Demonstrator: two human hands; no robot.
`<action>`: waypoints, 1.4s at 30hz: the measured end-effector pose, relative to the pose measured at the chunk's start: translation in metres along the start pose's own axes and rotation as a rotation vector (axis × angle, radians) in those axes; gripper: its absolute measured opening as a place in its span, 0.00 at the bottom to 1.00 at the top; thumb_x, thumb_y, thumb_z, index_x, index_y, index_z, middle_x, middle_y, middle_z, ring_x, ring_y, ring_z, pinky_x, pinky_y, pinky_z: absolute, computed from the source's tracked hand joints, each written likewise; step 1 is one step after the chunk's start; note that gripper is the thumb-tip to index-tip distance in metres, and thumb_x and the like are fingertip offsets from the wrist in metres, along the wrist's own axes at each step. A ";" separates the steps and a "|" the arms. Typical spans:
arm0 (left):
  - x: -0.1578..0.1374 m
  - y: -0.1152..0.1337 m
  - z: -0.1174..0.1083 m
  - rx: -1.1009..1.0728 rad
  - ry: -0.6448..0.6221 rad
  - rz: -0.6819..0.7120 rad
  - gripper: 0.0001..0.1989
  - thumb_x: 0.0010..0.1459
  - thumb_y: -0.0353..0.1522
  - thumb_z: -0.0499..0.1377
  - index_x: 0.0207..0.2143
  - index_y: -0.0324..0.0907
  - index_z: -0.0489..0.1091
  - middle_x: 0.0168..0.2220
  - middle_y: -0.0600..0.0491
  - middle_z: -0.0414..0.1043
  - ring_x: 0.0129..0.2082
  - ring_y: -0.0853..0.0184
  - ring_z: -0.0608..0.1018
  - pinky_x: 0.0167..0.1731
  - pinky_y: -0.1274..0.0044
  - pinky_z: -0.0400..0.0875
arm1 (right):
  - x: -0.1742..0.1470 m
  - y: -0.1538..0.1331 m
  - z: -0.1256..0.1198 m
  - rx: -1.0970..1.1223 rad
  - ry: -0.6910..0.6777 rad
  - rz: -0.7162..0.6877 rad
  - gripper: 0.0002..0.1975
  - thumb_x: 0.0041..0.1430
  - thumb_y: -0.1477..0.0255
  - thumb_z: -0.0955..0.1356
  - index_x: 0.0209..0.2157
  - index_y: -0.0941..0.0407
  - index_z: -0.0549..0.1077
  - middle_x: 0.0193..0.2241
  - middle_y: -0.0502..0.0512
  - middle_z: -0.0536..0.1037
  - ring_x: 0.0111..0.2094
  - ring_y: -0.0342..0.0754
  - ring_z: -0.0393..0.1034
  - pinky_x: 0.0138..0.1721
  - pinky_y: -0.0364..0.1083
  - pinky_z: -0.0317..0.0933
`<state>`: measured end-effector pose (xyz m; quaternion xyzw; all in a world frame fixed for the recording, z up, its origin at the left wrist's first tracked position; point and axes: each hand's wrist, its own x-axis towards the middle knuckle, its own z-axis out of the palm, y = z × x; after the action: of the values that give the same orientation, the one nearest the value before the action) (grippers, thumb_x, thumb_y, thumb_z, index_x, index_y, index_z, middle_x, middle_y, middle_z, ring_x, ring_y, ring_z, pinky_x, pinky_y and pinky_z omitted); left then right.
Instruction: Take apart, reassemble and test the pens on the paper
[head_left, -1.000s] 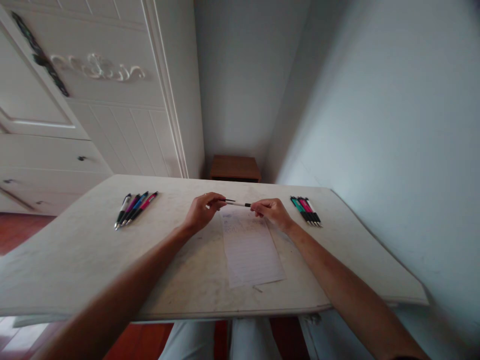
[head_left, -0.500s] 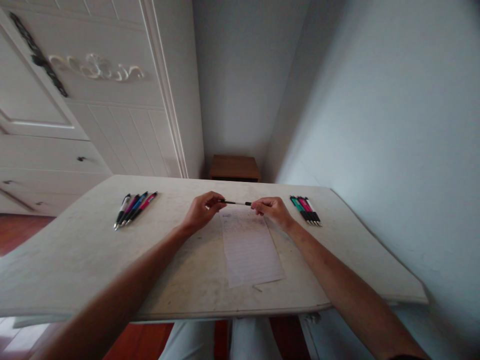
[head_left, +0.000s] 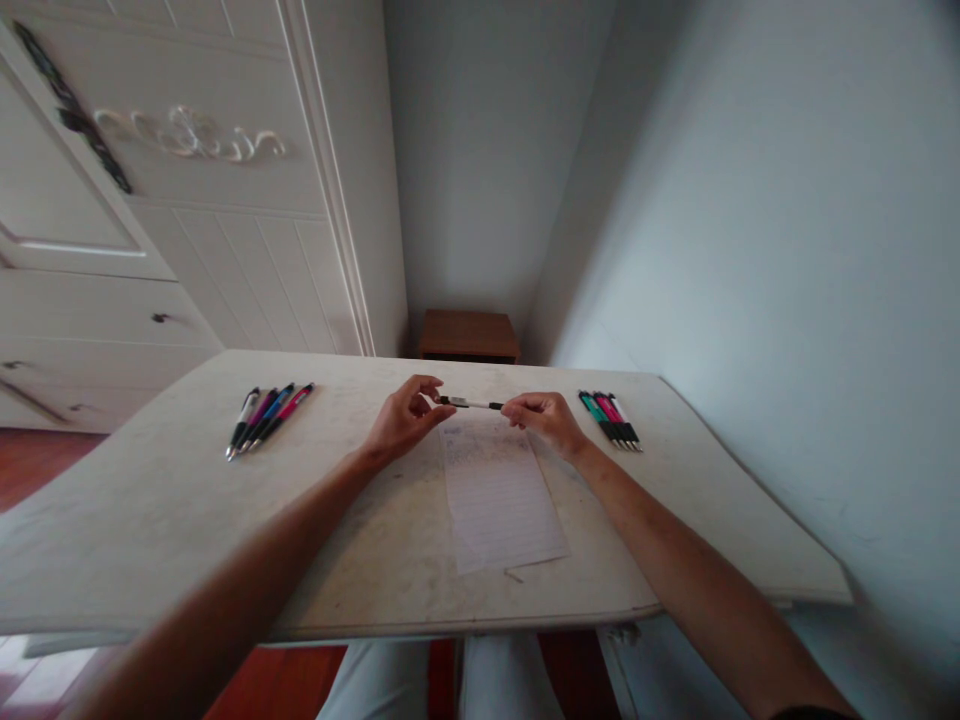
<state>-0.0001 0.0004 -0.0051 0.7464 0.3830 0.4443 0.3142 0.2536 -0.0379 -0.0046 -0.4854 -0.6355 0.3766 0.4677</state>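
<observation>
A white-and-black pen (head_left: 480, 404) lies level between my two hands, above the top of a lined sheet of paper (head_left: 506, 500). My right hand (head_left: 546, 420) pinches its dark right end between thumb and fingers. At the other end, my left hand (head_left: 405, 415) has thumb and forefinger curved loosely around the pen, the thumb against it from below. Faint writing or marks cover the paper's upper part; its lower lines look blank.
Several pens (head_left: 262, 420) lie fanned on the left of the white table (head_left: 360, 590). To the right, several more pens (head_left: 611, 420) lie side by side. A brown wooden box-like piece (head_left: 469, 335) stands beyond the table, with a white cabinet (head_left: 247, 270) at left and a wall at right.
My left fingers have loosened and spread a little at the pen's left end. The pen has turned, showing more of its white side. My right hand keeps its pinch.
</observation>
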 end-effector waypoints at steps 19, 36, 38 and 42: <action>0.001 -0.001 0.001 -0.046 -0.009 -0.005 0.24 0.50 0.47 0.64 0.42 0.40 0.69 0.34 0.51 0.75 0.21 0.72 0.74 0.21 0.80 0.67 | -0.001 -0.001 0.000 -0.017 -0.004 -0.008 0.16 0.48 0.58 0.73 0.28 0.58 0.80 0.22 0.52 0.76 0.24 0.42 0.65 0.27 0.43 0.61; -0.001 -0.004 0.001 -0.110 -0.039 -0.037 0.25 0.52 0.46 0.63 0.46 0.39 0.68 0.36 0.49 0.74 0.21 0.73 0.73 0.20 0.81 0.66 | 0.000 0.000 -0.002 -0.008 0.012 -0.002 0.16 0.47 0.58 0.73 0.28 0.58 0.80 0.22 0.52 0.76 0.24 0.42 0.65 0.27 0.43 0.60; 0.000 -0.004 0.002 -0.082 -0.027 -0.023 0.25 0.49 0.44 0.65 0.46 0.39 0.68 0.34 0.50 0.74 0.20 0.73 0.73 0.20 0.81 0.66 | 0.001 0.000 -0.002 0.000 0.023 0.002 0.15 0.47 0.59 0.73 0.28 0.58 0.80 0.22 0.52 0.76 0.23 0.42 0.65 0.27 0.43 0.60; 0.002 -0.005 0.002 -0.082 -0.043 -0.031 0.16 0.53 0.42 0.62 0.36 0.39 0.71 0.25 0.53 0.73 0.20 0.71 0.74 0.22 0.80 0.68 | 0.001 0.000 -0.003 0.006 0.022 0.002 0.15 0.47 0.59 0.73 0.27 0.58 0.79 0.21 0.52 0.76 0.23 0.42 0.64 0.27 0.42 0.60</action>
<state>0.0010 0.0043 -0.0093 0.7364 0.3690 0.4385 0.3596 0.2563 -0.0367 -0.0035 -0.4888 -0.6288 0.3733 0.4758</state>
